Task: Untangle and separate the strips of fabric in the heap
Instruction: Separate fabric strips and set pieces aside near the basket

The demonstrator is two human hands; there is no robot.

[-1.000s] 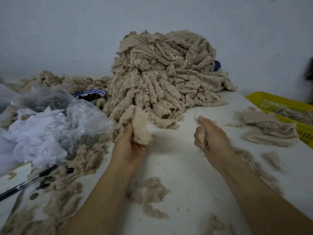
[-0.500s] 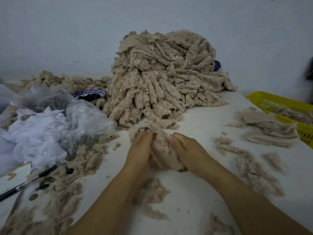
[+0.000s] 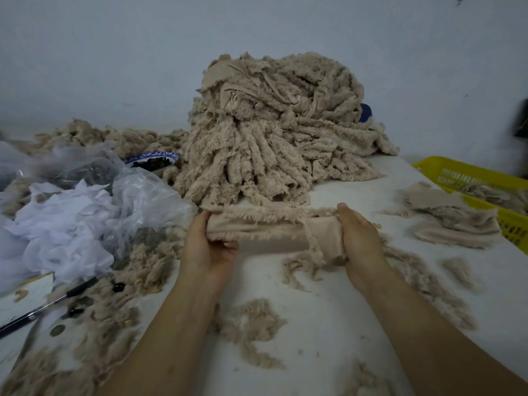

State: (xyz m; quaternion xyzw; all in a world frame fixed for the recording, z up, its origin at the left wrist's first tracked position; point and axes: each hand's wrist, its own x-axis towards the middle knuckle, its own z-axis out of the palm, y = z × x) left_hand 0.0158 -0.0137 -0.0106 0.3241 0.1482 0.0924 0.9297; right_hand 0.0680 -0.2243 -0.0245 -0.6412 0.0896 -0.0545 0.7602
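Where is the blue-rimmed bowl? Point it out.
Head view, left of centre: the bowl sits at the left foot of the fabric heap, just behind the clear plastic bag.

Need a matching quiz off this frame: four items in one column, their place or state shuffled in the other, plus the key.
Column 1
1. fabric strip
2. heap
3. basket
4. bowl

Column 2
A. yellow, at the right edge of the view
B. by the heap's lower left, holding dark pieces
C. pulled out between left hand and right hand
D. piled high at the back of the table

Pairs: 1-C, 2-D, 3-A, 4-B
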